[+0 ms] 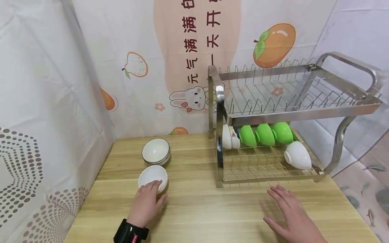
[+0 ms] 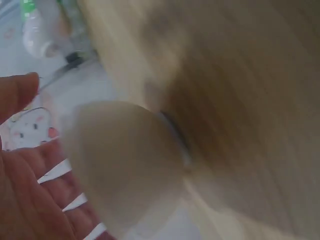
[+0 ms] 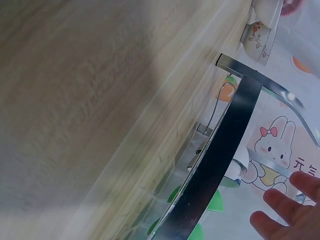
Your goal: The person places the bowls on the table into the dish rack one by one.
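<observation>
My left hand [image 1: 147, 204] reaches over the near side of a stack of white bowls [image 1: 151, 173], fingers spread and thumb apart. In the left wrist view the near bowl [image 2: 125, 160] is blurred, with straight fingers behind it; whether they touch it I cannot tell. Just behind stands another stack of white bowls [image 1: 156, 151] with dark rims. My right hand [image 1: 291, 216] hovers in front of the metal dish rack [image 1: 219, 135], fingers extended and holding nothing. In the right wrist view its fingertips [image 3: 280, 202] appear beside the rack's frame.
On the rack's lower tier, white bowls [image 1: 227, 137] and several green bowls [image 1: 265, 134] stand on edge in a row. A white bowl [image 1: 298, 156] leans at the front right of that tier. Printed cloth [image 1: 133, 101] hangs behind the wooden table [image 1: 194, 209].
</observation>
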A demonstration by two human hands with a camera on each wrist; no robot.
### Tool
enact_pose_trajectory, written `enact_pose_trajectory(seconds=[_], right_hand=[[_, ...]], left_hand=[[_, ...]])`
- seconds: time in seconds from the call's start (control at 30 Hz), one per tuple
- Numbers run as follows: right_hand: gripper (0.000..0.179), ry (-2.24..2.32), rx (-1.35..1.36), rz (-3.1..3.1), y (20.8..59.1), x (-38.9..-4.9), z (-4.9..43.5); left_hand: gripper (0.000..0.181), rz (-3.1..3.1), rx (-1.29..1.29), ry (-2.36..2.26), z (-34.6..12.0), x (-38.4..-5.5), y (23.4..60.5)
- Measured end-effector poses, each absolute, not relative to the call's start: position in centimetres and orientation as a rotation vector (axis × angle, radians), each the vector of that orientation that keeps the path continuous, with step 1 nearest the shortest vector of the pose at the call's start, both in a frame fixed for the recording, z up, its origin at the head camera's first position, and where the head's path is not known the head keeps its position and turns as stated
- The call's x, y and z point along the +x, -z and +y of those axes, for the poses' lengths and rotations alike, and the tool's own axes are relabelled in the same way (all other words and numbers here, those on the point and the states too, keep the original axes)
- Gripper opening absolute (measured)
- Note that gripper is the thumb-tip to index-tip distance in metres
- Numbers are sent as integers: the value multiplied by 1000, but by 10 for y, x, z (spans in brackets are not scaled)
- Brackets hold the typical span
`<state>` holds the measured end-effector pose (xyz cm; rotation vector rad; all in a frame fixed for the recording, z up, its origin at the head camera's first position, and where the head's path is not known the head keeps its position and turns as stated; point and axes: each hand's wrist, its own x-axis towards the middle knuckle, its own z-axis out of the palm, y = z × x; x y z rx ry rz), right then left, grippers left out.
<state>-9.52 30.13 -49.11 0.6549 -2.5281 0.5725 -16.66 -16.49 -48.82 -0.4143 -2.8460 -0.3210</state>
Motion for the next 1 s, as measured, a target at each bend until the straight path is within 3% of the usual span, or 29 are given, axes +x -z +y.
enact_pose_trajectory(seconds=[0.17, 0.43, 1.0], right_hand=[[78, -569, 656, -2532, 492, -93, 299], [76, -557, 659, -2526, 493, -92, 299], [73, -560, 588, -2599, 488, -90, 299]], left_hand=[[28, -2860, -399, 259, -172, -171, 496], [8, -2820, -427, 234, -173, -174, 492], [14, -2786, -414, 242, -168, -172, 476]])
